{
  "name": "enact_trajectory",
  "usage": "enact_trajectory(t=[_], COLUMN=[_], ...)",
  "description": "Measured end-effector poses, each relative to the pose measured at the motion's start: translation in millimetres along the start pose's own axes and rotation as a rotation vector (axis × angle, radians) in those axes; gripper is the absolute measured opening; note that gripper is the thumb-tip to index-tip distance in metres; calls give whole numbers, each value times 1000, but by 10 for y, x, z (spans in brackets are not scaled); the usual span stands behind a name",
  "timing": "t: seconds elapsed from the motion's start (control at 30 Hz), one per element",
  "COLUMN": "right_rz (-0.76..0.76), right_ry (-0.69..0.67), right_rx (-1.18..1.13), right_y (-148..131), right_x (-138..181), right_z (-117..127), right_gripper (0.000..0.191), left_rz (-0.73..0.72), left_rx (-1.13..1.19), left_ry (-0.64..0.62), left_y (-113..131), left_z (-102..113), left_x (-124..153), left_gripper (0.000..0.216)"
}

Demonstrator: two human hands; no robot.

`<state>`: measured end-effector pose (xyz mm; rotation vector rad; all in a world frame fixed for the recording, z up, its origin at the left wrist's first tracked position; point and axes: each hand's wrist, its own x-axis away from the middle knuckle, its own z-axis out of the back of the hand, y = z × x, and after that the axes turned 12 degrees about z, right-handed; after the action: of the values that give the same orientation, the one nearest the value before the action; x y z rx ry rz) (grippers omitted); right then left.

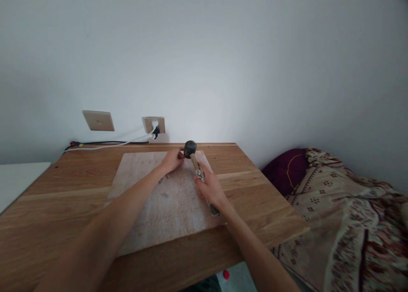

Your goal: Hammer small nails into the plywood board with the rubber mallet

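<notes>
Over a board likely shielding the surface, the right hand has fingers wrapped round the mallet mid-handle, apparently for control, its head at eleven o'clock, while the left hand pinches a brown piece at the head's eight o'clock.

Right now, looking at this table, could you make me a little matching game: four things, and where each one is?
1. Mallet
2. Pale board
3. Black plug
4. Purple cushion

A. At the wall socket
B. Next to the patterned cloth
C. In the right hand
D. Flat on the wooden table

Pairs: 1-C, 2-D, 3-A, 4-B.
</notes>
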<state>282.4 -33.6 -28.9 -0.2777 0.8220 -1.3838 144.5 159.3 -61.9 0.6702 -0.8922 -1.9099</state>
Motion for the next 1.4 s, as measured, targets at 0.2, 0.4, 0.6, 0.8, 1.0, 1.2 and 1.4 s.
enact_trajectory(t=[0.2, 0.4, 0.6, 0.8, 1.0, 1.2, 1.4], right_rz=[-42, -114, -144, -114, -151, -120, -122], right_ry=[-30, -88, -22, -17, -6, -12, -39], right_rx=[-26, -168, -290, -410, -448, -442, -417], right_y=[-7, -4, 46, 99, 52, 55, 117], right_x=[-26, -64, -30, 40, 13, 3, -4], right_z=[10, 86, 33, 35, 23, 5, -67], right_gripper=[59, 61, 61, 61, 61, 58, 62], left_rz=[-43, -266, -259, -260, -94, -76, -63], left_rx=[5, -316, -394, -341, -166, -168, -101], left_ry=[-73, -344, -460, -340, -17, 40, 28], left_y=[20, 56, 158, 85, -59, -151, -201], left_z=[207, 753, 757, 636, 414, 314, 291], left_x=[20, 416, 711, 445, 161, 140, 152], left_gripper=[48, 19, 23, 24, 24, 21, 19])
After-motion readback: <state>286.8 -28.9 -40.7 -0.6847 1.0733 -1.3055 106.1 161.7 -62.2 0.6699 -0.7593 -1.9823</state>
